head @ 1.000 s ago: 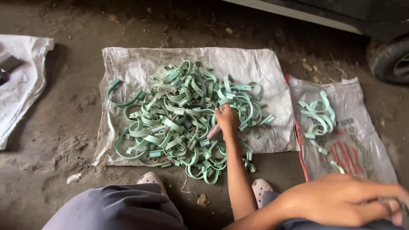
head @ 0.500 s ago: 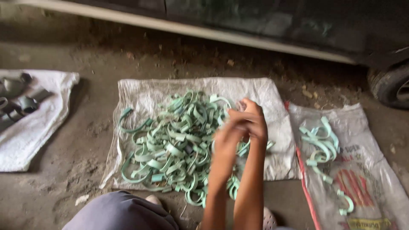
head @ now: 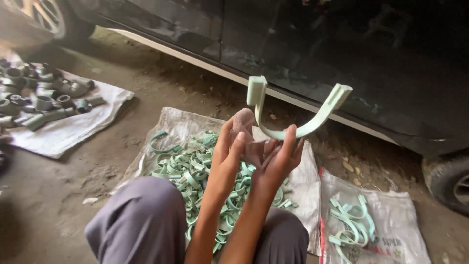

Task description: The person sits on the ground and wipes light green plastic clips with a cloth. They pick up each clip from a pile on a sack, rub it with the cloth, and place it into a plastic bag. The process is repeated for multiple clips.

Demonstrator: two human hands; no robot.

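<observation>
Green U-clip (head: 293, 128), both hands' fingers (head: 289, 142), white sack (head: 395, 215)

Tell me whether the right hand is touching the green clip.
Touching. The head view shows the right hand with fingertips pinching the bottom curve of the green clip, raised above the pile.

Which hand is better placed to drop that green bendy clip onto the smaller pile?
Probably the right hand: it pinches the pale green U-shaped plastic clip and is nearer the smaller pile; the left hand is farther.
</observation>
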